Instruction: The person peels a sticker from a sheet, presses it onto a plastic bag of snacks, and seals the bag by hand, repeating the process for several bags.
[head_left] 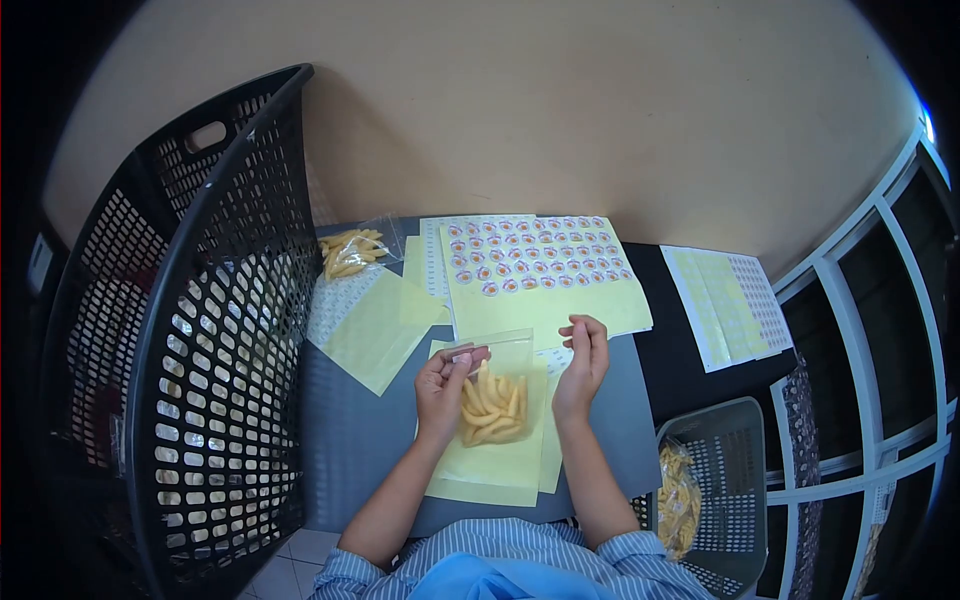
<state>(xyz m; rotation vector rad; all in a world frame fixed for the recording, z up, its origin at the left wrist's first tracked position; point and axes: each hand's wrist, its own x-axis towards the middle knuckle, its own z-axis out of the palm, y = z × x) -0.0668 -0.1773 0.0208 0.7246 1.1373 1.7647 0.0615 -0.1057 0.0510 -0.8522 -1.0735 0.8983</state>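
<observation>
A clear plastic bag (497,405) of yellow finger-shaped snack pieces lies in front of me on yellow backing sheets. My left hand (442,390) is closed on its upper left edge, thumb on top, beside a reddish label-like patch (478,355) near the bag's top. My right hand (583,365) is raised right of the bag, apart from it, fingers loosely bent and nothing plainly seen in them. Just beyond it lies a sheet of round stickers (560,310), several rows still on it and its lower part bare yellow.
A tall black perforated basket (225,300) walls off the left side. Another filled bag (352,252) lies at the table's back left, near loose yellow sheets (375,335). More sticker sheets (725,305) lie at right. A lower basket (735,480) at right holds filled bags (678,500).
</observation>
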